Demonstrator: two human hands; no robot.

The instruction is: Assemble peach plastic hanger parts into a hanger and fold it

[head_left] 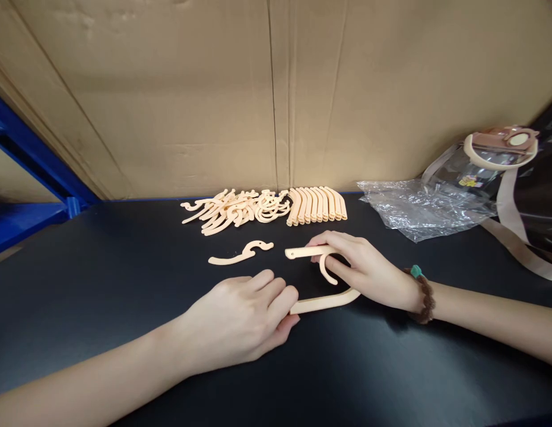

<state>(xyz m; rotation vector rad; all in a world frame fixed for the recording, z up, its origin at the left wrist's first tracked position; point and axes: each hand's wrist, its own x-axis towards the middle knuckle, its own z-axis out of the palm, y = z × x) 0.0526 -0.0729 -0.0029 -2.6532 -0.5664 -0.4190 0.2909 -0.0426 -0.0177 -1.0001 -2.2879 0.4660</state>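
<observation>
My left hand [258,314] is closed, fingers pinched at the left end of a cream plastic hanger arm [324,303] low over the black table; its fingertips and that end are partly hidden. The arm curves up at its right end, under my right hand [362,267]. That hand is closed around a second straight cream arm [300,253] with a small hole at its tip, and a curved cream hook [328,274] hangs below it. Whether these pieces are joined is hidden by my fingers. Beyond my left hand lies a loose hook-ended hanger piece [240,254].
At the back lie a jumbled pile of hook-ended pieces [227,210], several round hooks [271,206] and a neat row of curved arms [318,204]. Right of them are a crumpled clear plastic bag [418,207] and a strapped bottle [485,157]. Cardboard [178,101] stands behind the table [102,279].
</observation>
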